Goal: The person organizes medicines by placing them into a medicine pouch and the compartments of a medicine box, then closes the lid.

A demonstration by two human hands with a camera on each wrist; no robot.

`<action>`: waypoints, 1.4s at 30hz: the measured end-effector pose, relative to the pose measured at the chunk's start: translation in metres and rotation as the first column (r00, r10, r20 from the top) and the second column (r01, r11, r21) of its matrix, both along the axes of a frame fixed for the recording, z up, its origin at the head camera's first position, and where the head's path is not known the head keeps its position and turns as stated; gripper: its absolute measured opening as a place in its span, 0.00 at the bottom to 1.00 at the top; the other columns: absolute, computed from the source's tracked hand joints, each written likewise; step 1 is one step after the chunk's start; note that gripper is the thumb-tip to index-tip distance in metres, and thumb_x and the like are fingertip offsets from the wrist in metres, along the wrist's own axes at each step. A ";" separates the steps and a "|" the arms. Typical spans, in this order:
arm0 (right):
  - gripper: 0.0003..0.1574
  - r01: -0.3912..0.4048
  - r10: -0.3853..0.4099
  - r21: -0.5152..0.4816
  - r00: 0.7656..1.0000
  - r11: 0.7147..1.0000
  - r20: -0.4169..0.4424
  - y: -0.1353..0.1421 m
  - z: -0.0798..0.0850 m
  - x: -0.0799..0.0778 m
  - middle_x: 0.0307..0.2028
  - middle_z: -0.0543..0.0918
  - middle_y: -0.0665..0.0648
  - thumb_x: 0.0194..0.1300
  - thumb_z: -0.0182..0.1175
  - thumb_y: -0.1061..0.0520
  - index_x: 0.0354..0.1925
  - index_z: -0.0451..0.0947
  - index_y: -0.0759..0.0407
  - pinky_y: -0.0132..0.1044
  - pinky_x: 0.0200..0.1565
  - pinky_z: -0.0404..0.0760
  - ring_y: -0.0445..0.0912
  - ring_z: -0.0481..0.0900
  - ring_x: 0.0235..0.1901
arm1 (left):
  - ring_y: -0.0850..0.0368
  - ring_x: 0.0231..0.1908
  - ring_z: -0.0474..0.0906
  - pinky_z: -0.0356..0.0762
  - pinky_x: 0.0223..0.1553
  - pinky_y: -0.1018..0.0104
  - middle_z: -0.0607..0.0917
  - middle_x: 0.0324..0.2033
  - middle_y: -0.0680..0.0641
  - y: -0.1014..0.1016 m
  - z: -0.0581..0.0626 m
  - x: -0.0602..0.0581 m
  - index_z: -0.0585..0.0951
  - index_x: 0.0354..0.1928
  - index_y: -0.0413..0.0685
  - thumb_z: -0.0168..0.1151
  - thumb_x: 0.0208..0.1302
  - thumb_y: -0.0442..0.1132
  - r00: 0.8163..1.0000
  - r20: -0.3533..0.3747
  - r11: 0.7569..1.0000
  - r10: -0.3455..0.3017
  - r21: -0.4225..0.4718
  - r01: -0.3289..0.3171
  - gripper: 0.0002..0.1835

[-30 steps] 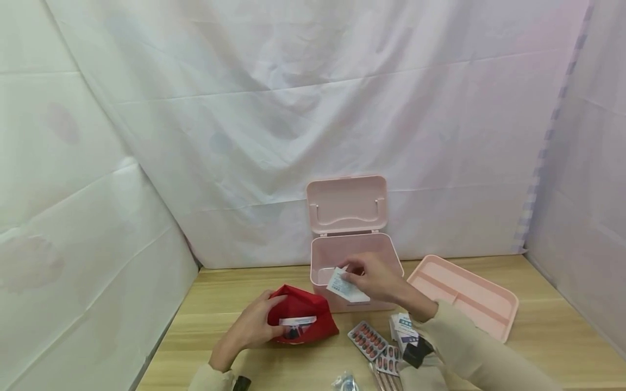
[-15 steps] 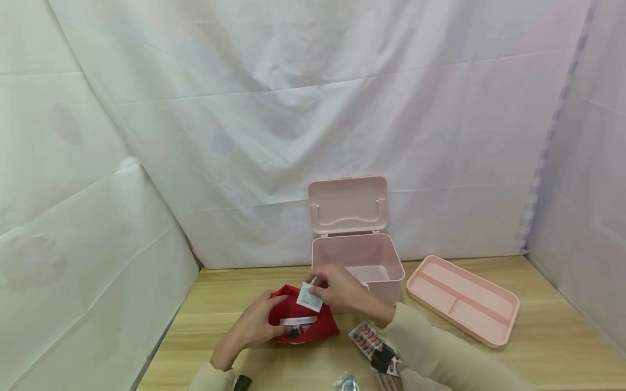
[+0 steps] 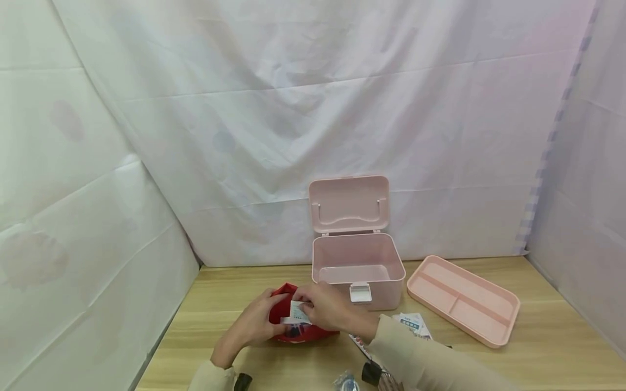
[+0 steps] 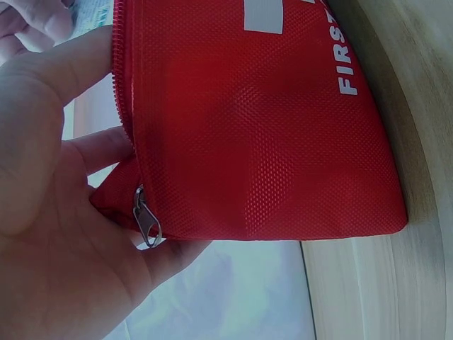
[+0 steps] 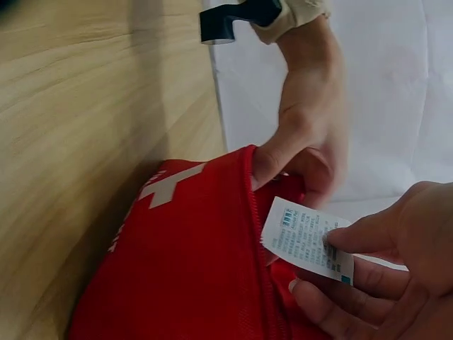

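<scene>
A red first-aid pouch (image 4: 241, 134) with white lettering and a metal zip stands with its mouth unzipped. My left hand (image 3: 254, 321) holds it by one end of the mouth, with thumb and fingers spread along the two edges. At the opening, my right hand (image 3: 323, 307) pinches a small white printed sachet (image 5: 304, 237) between thumb and fingers. One corner of the sachet overlaps the zip edge in the right wrist view. A pale strip and something dark inside the pouch show in the head view, partly hidden by my hands.
Behind my right hand is a pink box (image 3: 386, 296), its lid (image 3: 349, 203) raised. A pink divided tray (image 3: 469, 296) lies to the right. White-and-blue packets (image 3: 413, 323), a blister pack (image 3: 359, 343) and a clear-bagged item (image 3: 346, 382) lie near my right sleeve.
My right hand has carried the sachet left and down from in front of the pink box to the pouch's mouth. My left hand stays on the pouch.
</scene>
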State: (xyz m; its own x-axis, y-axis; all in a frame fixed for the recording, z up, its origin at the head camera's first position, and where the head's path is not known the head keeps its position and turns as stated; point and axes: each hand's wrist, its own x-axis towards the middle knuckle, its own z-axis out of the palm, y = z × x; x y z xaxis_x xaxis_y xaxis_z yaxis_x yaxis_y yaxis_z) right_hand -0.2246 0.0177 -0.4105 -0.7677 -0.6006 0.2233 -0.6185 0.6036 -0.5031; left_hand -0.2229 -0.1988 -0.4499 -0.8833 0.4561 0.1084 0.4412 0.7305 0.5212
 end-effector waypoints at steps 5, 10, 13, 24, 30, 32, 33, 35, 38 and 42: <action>0.09 -0.006 0.008 0.033 0.998 0.999 -0.057 -0.004 -0.002 0.002 0.37 0.88 0.49 0.64 0.64 0.62 0.42 0.84 0.52 0.28 0.37 0.80 0.35 0.79 0.33 | 0.46 0.51 0.77 0.81 0.51 0.46 0.77 0.53 0.43 0.001 0.001 0.001 0.77 0.61 0.39 0.75 0.52 0.43 1.000 -0.002 1.000 0.008 -0.001 -0.008 0.34; 0.08 -0.016 0.021 0.055 0.996 0.998 -0.087 -0.008 -0.006 0.003 0.36 0.87 0.47 0.63 0.64 0.61 0.41 0.83 0.52 0.29 0.38 0.80 0.36 0.79 0.33 | 0.46 0.51 0.77 0.81 0.50 0.48 0.77 0.53 0.43 0.000 0.000 0.000 0.78 0.61 0.41 0.75 0.53 0.42 1.000 -0.009 1.000 -0.001 -0.006 0.001 0.33; 0.08 -0.032 0.040 0.089 0.994 0.996 -0.098 -0.010 -0.010 0.004 0.35 0.87 0.46 0.62 0.64 0.62 0.40 0.84 0.52 0.30 0.39 0.81 0.36 0.79 0.32 | 0.48 0.50 0.77 0.81 0.50 0.49 0.77 0.52 0.44 0.000 0.001 0.000 0.78 0.61 0.42 0.75 0.53 0.43 1.000 -0.005 1.000 -0.002 -0.011 0.002 0.32; 0.06 0.003 0.065 0.253 0.963 0.967 -0.260 -0.019 -0.026 0.009 0.29 0.85 0.45 0.61 0.63 0.61 0.34 0.83 0.50 0.31 0.37 0.83 0.35 0.80 0.28 | 0.47 0.50 0.76 0.81 0.50 0.47 0.77 0.53 0.41 0.001 0.001 0.000 0.78 0.61 0.40 0.75 0.52 0.41 1.000 0.008 1.000 -0.003 -0.009 0.003 0.33; 0.05 0.014 0.075 0.285 0.951 0.958 -0.301 -0.018 -0.028 0.012 0.27 0.84 0.46 0.60 0.64 0.61 0.31 0.83 0.50 0.32 0.35 0.82 0.36 0.80 0.27 | 0.48 0.50 0.76 0.81 0.50 0.49 0.77 0.53 0.42 0.000 0.002 0.000 0.78 0.61 0.40 0.75 0.52 0.41 1.000 0.019 1.000 0.003 -0.015 -0.003 0.33; 0.05 0.012 0.076 0.285 0.953 0.958 -0.293 -0.018 -0.027 0.012 0.27 0.84 0.46 0.61 0.64 0.61 0.31 0.83 0.50 0.32 0.36 0.82 0.36 0.79 0.27 | 0.48 0.49 0.76 0.81 0.50 0.48 0.77 0.53 0.42 0.001 0.002 0.000 0.78 0.61 0.40 0.75 0.52 0.41 1.000 0.015 1.000 0.001 -0.015 -0.001 0.33; 0.05 0.010 0.076 0.286 0.955 0.958 -0.287 -0.018 -0.027 0.012 0.27 0.84 0.46 0.61 0.64 0.61 0.32 0.83 0.50 0.31 0.36 0.83 0.36 0.79 0.27 | 0.48 0.49 0.76 0.81 0.50 0.48 0.77 0.53 0.42 0.001 0.002 0.000 0.78 0.61 0.40 0.75 0.51 0.41 1.000 0.014 1.000 0.000 -0.015 0.000 0.33; 0.05 0.005 0.075 0.282 0.960 0.959 -0.272 -0.017 -0.026 0.012 0.28 0.84 0.46 0.61 0.64 0.61 0.33 0.84 0.50 0.31 0.37 0.83 0.36 0.79 0.27 | 0.49 0.49 0.76 0.81 0.50 0.49 0.77 0.53 0.42 0.001 0.001 0.000 0.78 0.61 0.40 0.75 0.51 0.41 1.000 0.012 1.000 -0.001 -0.015 0.001 0.33; 0.05 0.002 0.073 0.276 0.962 0.961 -0.261 -0.016 -0.025 0.013 0.29 0.85 0.46 0.60 0.65 0.61 0.34 0.84 0.50 0.31 0.36 0.83 0.36 0.79 0.27 | 0.49 0.49 0.76 0.81 0.49 0.49 0.77 0.53 0.42 0.000 0.000 -0.001 0.78 0.61 0.40 0.75 0.51 0.41 1.000 0.009 1.000 0.000 -0.017 0.000 0.33; 0.06 -0.005 0.079 0.268 0.961 0.963 -0.266 -0.014 -0.025 0.013 0.30 0.85 0.46 0.59 0.66 0.61 0.35 0.84 0.50 0.31 0.36 0.83 0.36 0.80 0.29 | 0.48 0.50 0.76 0.81 0.49 0.49 0.77 0.53 0.42 0.000 -0.001 -0.001 0.78 0.61 0.39 0.75 0.51 0.41 1.000 0.004 1.000 -0.003 -0.018 0.003 0.33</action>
